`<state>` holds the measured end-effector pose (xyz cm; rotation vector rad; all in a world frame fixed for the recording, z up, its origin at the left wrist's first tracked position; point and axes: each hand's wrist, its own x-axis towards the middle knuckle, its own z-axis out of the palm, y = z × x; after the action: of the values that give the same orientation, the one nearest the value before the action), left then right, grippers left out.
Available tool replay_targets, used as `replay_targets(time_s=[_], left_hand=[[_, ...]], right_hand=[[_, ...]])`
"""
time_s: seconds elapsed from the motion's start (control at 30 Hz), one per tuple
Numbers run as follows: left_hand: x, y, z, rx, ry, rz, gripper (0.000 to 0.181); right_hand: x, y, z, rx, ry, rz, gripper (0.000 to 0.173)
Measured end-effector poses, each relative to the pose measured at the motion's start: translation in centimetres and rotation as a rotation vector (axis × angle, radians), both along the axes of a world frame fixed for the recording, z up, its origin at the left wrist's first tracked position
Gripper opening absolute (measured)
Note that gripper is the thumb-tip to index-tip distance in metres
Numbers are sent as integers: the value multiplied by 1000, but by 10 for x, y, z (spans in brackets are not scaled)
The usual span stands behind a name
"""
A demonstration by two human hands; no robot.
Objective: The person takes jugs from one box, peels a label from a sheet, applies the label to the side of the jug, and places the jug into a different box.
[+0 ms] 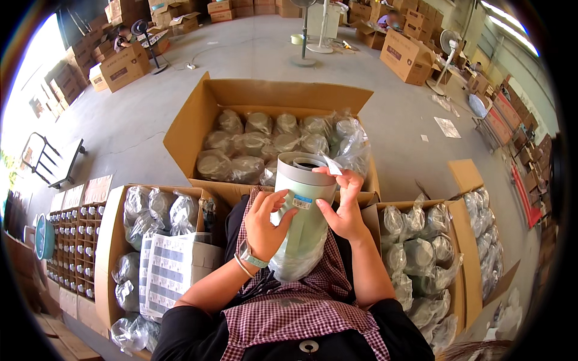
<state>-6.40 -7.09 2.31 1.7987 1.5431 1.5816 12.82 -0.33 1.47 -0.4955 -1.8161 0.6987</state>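
Observation:
A pale green vacuum flask body (300, 221) with a grey collar stands tilted on my lap, its lower part in a clear plastic bag (301, 261). A small blue and white barcode label (302, 202) is on its side. My left hand (271, 221) lies against the flask's left side, thumb near the label. A small white sticker (333, 165) hangs at the fingertips of my right hand (343, 203), above the rim, with the thumb near the flask's side. Sheets of printed labels (169, 270) lie on the carton at my left.
Ahead, an open cardboard carton (289, 85) holds several bagged flasks. More cartons of bagged flasks flank me, left (110, 257) and right (456, 270). A divided carton (76, 248), a teal basin (44, 237) and a platform trolley (65, 162) are further left. People sit among cartons in the background.

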Motion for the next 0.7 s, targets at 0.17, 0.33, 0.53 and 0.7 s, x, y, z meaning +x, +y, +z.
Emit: replay_targets(time_s=[0.17,0.33,0.53,0.7], left_hand=[[11,5,-14,48,-14,21,24],[15,15,-9,-58,-94,-7,17],[18,13,-4,35,128,-12,13],[23,3,-5,140,228,1,14]], right_hand=[[1,-2,-1,47,39,17,75],[5,-7,0,100,-66,-123,76],[9,-7,3,122,-80,-153,77],[7,-5,1,114,-44,-108,76]])
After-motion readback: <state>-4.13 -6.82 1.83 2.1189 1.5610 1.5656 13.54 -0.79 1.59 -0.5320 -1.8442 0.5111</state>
